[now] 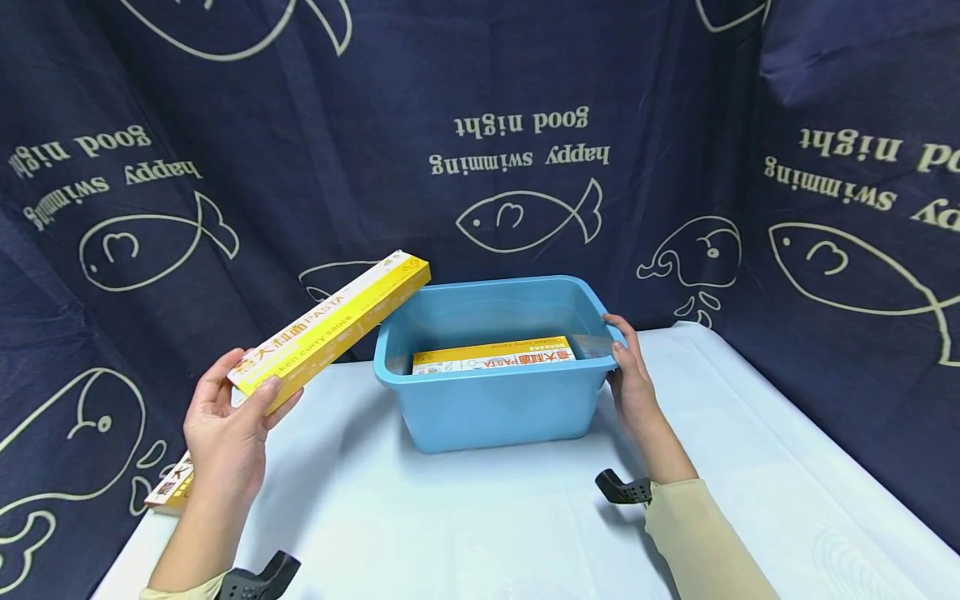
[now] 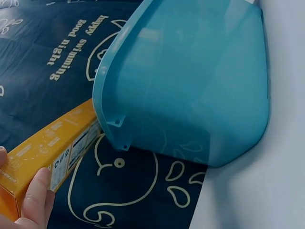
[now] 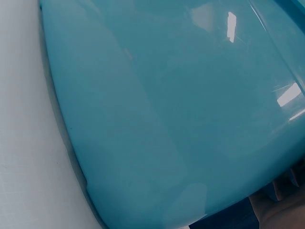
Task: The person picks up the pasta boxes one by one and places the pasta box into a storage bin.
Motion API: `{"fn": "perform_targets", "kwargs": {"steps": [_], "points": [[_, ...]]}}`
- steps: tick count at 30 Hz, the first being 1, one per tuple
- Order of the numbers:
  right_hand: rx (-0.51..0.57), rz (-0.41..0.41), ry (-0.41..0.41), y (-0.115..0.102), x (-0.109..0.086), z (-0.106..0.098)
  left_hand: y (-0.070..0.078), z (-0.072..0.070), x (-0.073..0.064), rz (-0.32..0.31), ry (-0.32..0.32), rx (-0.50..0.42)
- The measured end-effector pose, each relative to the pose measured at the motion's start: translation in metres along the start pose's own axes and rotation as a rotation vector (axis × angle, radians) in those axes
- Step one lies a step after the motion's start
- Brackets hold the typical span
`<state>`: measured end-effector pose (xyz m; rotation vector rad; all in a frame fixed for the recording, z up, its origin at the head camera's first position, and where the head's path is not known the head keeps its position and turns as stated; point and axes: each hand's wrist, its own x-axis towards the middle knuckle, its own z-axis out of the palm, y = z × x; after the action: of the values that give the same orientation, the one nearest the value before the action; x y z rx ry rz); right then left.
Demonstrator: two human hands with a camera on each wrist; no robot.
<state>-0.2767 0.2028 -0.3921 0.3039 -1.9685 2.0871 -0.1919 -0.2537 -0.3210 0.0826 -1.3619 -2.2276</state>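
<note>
My left hand (image 1: 228,433) grips the near end of a long yellow-and-white pasta box (image 1: 330,329), tilted so its far end rises at the left rim of a blue plastic bin (image 1: 495,408). In the left wrist view the box's orange side (image 2: 52,138) reaches up to the bin's rim (image 2: 102,95). Inside the bin lies another pasta box (image 1: 495,354), its lower part hidden by the front wall. At the bin's right end my right hand (image 1: 633,375) holds the rim, thumb on top. The right wrist view is mostly filled by the bin's wall (image 3: 143,119).
Another pasta box (image 1: 174,487) lies on the white table (image 1: 465,525) at the left, partly behind my left forearm. A dark blue curtain (image 1: 360,167) with fish drawings hangs behind the table and along its sides.
</note>
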Motion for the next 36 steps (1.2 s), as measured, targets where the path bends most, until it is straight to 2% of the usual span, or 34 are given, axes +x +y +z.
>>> {"fn": "perform_targets", "kwargs": {"steps": [7,19,26,31,36], "points": [[0.001,0.003,-0.002,0.001,0.000,0.000,-0.001,0.006,0.000,-0.023,-0.051,0.000],[0.000,0.008,0.004,0.001,0.000,0.000,-0.003,0.011,0.000,-0.024,-0.165,0.028],[0.004,0.005,0.006,0.001,0.000,0.000,-0.005,0.015,0.002,-0.018,-0.204,0.083],[-0.002,0.005,0.005,0.002,0.000,0.000,-0.005,0.018,0.002,-0.021,-0.229,0.084],[-0.001,0.000,0.008,0.002,0.001,0.000,-0.006,0.022,0.000,0.003,-0.241,0.082]]}}
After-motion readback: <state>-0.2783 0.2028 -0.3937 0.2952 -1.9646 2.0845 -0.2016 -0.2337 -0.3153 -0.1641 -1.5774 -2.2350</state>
